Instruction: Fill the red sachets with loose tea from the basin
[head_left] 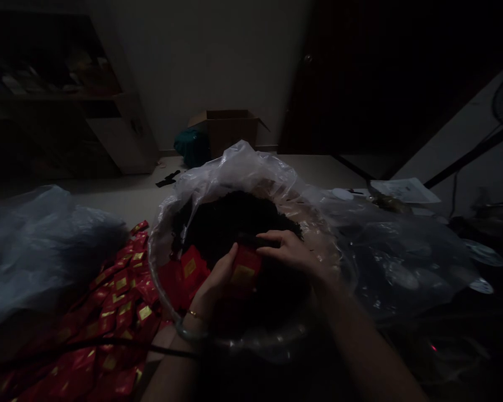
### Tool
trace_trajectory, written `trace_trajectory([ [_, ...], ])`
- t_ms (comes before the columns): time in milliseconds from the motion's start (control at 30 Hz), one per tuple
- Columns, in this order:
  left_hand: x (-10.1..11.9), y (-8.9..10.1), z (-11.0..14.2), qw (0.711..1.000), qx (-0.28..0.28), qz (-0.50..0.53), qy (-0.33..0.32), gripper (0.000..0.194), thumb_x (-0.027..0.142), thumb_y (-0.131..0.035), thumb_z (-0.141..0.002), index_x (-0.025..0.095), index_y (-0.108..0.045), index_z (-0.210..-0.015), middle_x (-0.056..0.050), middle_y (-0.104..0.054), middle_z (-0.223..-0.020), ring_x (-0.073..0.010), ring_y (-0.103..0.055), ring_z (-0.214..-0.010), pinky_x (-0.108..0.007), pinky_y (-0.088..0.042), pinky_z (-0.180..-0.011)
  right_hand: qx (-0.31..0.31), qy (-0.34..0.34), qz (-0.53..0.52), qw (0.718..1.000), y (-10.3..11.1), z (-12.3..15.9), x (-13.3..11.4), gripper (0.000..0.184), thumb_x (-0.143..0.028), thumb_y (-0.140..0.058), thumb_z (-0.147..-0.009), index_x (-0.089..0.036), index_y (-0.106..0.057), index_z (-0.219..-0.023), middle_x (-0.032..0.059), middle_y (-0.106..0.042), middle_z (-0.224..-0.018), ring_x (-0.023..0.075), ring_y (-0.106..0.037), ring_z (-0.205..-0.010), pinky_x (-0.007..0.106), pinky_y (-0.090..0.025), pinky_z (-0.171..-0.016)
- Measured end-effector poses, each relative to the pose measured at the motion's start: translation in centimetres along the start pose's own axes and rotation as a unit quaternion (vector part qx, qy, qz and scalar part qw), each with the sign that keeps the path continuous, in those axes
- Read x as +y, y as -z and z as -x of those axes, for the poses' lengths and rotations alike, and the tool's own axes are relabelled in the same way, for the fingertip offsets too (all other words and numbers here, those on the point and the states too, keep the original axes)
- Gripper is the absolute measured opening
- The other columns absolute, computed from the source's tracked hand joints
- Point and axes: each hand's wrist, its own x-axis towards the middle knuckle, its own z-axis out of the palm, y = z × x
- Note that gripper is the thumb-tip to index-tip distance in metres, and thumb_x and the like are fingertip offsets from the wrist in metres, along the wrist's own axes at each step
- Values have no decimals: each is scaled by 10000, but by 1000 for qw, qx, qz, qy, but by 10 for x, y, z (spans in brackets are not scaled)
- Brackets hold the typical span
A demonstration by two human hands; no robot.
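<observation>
My left hand (pixel 215 282) grips a small red packet with a gold label (pixel 243 269) from the left side. My right hand (pixel 291 251) pinches the same packet's top edge from the right. Both hands hover over a heap of dark loose material (pixel 230 220) inside a round bowl lined with clear plastic (pixel 251 167). Two more red packets (pixel 189 267) lie in the bowl by my left hand. The scene is very dim.
A pile of several red gold-labelled packets (pixel 117 301) lies at the lower left. Crumpled clear plastic bags (pixel 37 240) sit left and right (pixel 402 257). A cardboard box (pixel 228 125), a shelf unit (pixel 58 95) and papers (pixel 404 190) stand farther back.
</observation>
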Motion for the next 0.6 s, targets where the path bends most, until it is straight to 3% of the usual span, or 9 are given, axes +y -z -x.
trace_trajectory([
  [300, 2, -3, 3, 1000, 8, -4, -15, 522, 586, -475, -821, 105, -669, -877, -90, -715, -726, -182, -646, -565, -295, -516, -557, -3, 10, 8, 1000, -1, 2, 0, 291, -289, -675, -719, -189, -721, -988, 41, -726, -965, 232, -649, -901, 325, -487, -791],
  [367, 2, -2, 2, 998, 7, -11, -61, 503, 577, -506, -806, 114, -681, -896, -86, -726, -795, -190, -662, -659, -295, -514, -634, 0, 3, 12, 1000, -5, 2, 0, 301, -292, -679, -716, -183, -720, -993, 47, -728, -963, 239, -652, -897, 336, -487, -800],
  [467, 4, -1, -1, 980, -4, -67, -189, 406, 491, -664, -710, 139, -706, -909, -60, -731, -892, -206, -650, -841, -276, -485, -760, -7, -5, 7, 1000, -11, 0, 0, 321, -299, -684, -709, -177, -718, -1003, 50, -728, -966, 250, -654, -914, 347, -489, -820],
  [533, 4, 0, -3, 961, -2, -123, -247, 372, 429, -726, -649, 140, -722, -883, -41, -732, -857, -215, -639, -854, -264, -470, -757, -17, -10, -10, 1000, -9, -1, 0, 325, -301, -682, -706, -177, -717, -1004, 43, -723, -994, 257, -646, -959, 349, -484, -852],
  [600, 3, 1, -4, 953, 16, -149, -262, 353, 414, -727, -643, 131, -727, -854, -26, -724, -779, -205, -637, -776, -256, -465, -700, -28, -26, -28, 999, 0, 0, 1, 360, -324, -673, -715, -178, -700, -1044, 37, -712, -1039, 259, -641, -983, 354, -484, -867],
])
